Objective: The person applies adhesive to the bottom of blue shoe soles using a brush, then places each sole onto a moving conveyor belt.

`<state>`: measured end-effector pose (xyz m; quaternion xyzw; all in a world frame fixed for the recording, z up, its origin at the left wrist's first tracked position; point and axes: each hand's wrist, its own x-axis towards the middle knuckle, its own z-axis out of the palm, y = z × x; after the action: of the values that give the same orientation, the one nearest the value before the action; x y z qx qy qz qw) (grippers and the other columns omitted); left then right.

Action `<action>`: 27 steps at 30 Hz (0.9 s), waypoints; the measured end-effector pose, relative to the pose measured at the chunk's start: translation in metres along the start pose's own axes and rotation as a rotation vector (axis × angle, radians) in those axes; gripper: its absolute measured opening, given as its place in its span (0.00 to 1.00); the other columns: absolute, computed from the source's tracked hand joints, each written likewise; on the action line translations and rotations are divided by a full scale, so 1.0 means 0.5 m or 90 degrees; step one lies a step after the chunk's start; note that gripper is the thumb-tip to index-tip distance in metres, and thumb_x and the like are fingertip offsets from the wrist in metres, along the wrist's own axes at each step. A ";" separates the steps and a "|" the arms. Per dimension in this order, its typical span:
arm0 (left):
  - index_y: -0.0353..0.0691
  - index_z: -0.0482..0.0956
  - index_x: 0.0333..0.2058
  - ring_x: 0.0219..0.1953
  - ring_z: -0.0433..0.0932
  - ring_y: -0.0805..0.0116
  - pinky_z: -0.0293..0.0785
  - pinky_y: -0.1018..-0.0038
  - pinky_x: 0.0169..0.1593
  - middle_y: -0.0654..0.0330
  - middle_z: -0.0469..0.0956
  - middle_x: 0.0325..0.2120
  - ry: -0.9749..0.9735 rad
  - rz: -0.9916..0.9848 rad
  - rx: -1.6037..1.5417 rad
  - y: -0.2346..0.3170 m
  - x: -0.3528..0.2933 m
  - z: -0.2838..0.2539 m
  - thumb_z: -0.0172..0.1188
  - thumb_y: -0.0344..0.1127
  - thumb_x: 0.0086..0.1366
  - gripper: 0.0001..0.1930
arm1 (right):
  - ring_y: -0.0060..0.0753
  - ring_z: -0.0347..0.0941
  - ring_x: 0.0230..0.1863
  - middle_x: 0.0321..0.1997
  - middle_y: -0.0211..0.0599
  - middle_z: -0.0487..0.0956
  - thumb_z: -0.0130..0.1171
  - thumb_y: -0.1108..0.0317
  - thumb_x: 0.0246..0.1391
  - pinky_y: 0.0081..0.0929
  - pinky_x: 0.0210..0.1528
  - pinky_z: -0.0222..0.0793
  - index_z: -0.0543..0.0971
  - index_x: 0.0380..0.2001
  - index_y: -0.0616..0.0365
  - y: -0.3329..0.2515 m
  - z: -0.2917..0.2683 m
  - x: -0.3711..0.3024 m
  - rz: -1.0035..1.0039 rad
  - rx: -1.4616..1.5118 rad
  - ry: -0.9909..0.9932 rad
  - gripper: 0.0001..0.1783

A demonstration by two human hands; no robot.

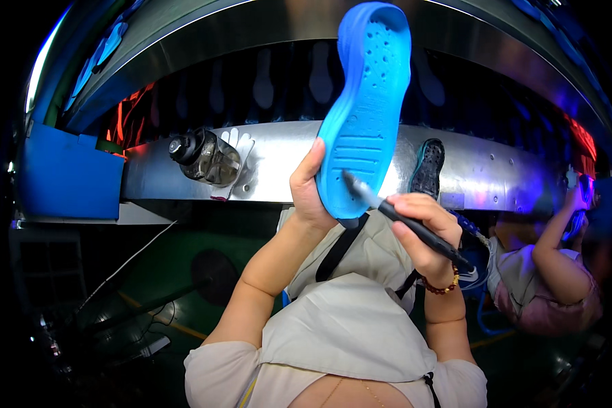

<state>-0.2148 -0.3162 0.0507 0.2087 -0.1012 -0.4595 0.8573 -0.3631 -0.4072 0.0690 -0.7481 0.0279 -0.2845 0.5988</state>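
Note:
A blue shoe sole stands tilted up in front of me, its hollowed, ribbed face with small holes turned toward me. My left hand grips its heel end along the left edge, with the thumb showing on the rim. In my right hand is a brush with a dark handle and a pale ferrule. The brush's dark bristles meet or hover just over the heel part of the sole; I cannot tell whether they touch.
A metal ledge runs across, with a dark line of soles behind it. On it are a dark bottle, a white glove and a black shoe piece. A blue box stands left; a co-worker sits right.

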 end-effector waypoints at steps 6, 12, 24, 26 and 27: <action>0.31 0.63 0.49 0.43 0.73 0.60 0.68 0.66 0.49 0.49 0.71 0.43 -0.001 -0.007 -0.051 0.004 0.019 -0.014 0.40 0.48 0.62 0.26 | 0.41 0.75 0.36 0.34 0.46 0.77 0.62 0.79 0.32 0.28 0.40 0.70 0.76 0.29 0.64 -0.036 0.014 0.014 -0.120 -0.100 -0.077 0.13; 0.30 0.64 0.49 0.42 0.74 0.59 0.69 0.66 0.47 0.48 0.72 0.41 0.000 -0.004 -0.063 0.020 0.020 0.000 0.40 0.47 0.62 0.25 | 0.38 0.75 0.36 0.32 0.43 0.78 0.61 0.79 0.34 0.27 0.41 0.70 0.77 0.29 0.63 -0.013 -0.033 0.036 -0.105 -0.132 -0.046 0.12; 0.27 0.64 0.49 0.43 0.74 0.55 0.70 0.63 0.48 0.44 0.71 0.43 -0.019 -0.178 -0.053 0.042 0.040 -0.012 0.39 0.45 0.63 0.26 | 0.35 0.76 0.35 0.31 0.38 0.79 0.64 0.75 0.35 0.27 0.35 0.68 0.77 0.28 0.58 -0.037 -0.031 0.034 -0.162 -0.067 -0.297 0.11; 0.27 0.65 0.48 0.42 0.74 0.55 0.70 0.62 0.48 0.44 0.71 0.43 -0.025 -0.254 -0.042 0.047 0.038 -0.015 0.41 0.44 0.62 0.25 | 0.36 0.76 0.35 0.32 0.39 0.79 0.63 0.75 0.37 0.26 0.33 0.67 0.78 0.29 0.57 -0.022 -0.048 0.034 -0.157 -0.098 -0.169 0.10; 0.27 0.65 0.48 0.42 0.74 0.55 0.70 0.62 0.48 0.44 0.71 0.43 -0.025 -0.252 -0.042 0.050 0.038 -0.018 0.41 0.44 0.62 0.25 | 0.32 0.76 0.35 0.35 0.37 0.79 0.62 0.75 0.37 0.22 0.30 0.66 0.78 0.30 0.56 -0.024 -0.063 0.044 -0.147 -0.172 -0.178 0.11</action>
<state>-0.1824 -0.3174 0.0535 0.1872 -0.0593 -0.6263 0.7545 -0.3628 -0.4402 0.0925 -0.8518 -0.1033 -0.2382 0.4549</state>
